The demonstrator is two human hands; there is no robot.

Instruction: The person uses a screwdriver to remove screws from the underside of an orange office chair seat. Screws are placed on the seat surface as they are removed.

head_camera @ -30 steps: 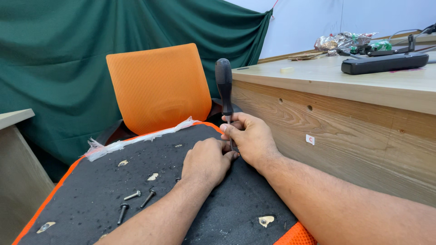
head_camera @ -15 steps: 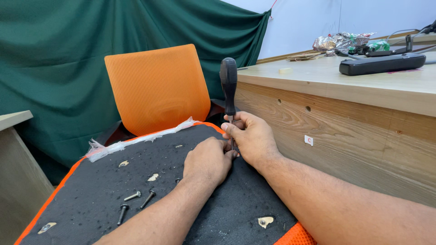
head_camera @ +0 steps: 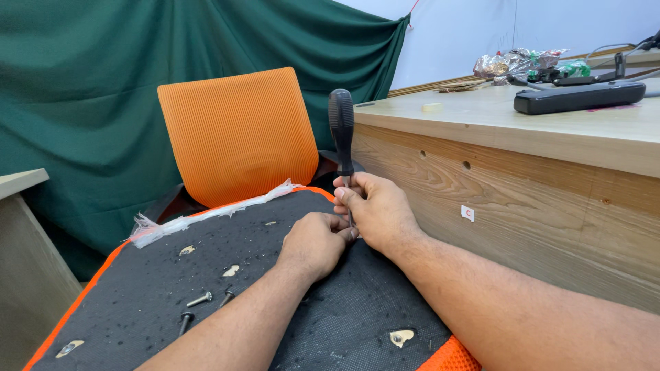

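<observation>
A black-handled screwdriver [head_camera: 341, 130] stands upright, its tip down on the black underside of an orange chair seat [head_camera: 158, 302]. My right hand [head_camera: 375, 209] pinches its metal shaft just below the handle. My left hand [head_camera: 313, 244] is curled into a fist beside the tip, fingers pressed against the shaft's foot; whatever it steadies there is hidden. Three loose dark bolts [head_camera: 199, 301] lie on the seat to the left of my left forearm.
An orange mesh chair back [head_camera: 237, 134] stands behind the seat before a green curtain [head_camera: 82, 89]. A wooden desk [head_camera: 522, 172] runs along the right, carrying a black power strip [head_camera: 577, 96] and crumpled wrappers [head_camera: 522, 63]. Another desk corner [head_camera: 20, 227] sits at left.
The screwdriver handle has tipped back slightly to the left. My left forearm has shifted left, partly covering one bolt. Both hands stay at the same spot.
</observation>
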